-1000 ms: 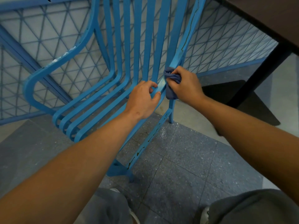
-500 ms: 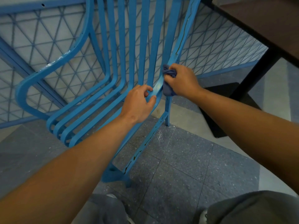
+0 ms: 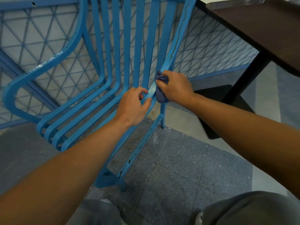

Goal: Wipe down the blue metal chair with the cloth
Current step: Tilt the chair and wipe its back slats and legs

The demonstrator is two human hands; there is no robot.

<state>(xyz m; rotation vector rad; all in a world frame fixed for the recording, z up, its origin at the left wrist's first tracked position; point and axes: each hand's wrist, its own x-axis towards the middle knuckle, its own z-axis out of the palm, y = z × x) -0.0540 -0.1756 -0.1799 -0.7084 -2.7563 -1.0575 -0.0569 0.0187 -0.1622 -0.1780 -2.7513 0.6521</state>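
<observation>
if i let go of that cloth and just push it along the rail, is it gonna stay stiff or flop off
Probably flop. The cloth is bunched in soft folds inside the right hand, so it looks limp and light. The blue chair rail there is narrow and sloped, held by the left hand, so loose cloth would likely slide off.

One blue slatted metal chair [image 3: 113, 65] stands on the floor. One crumpled grey-blue cloth [image 3: 159, 93] is against its frame. Two bare hands are in view: one left hand [image 3: 134, 106] and one right hand [image 3: 176, 86]. One dark brown counter [image 3: 263, 30] shows at the upper right, with one black leg [image 3: 243, 78] visible under it. One blue wire-mesh fence panel [image 3: 211, 51] runs behind the chair. Two grey-trousered knees [image 3: 243, 208] sit at the bottom edge.
</observation>
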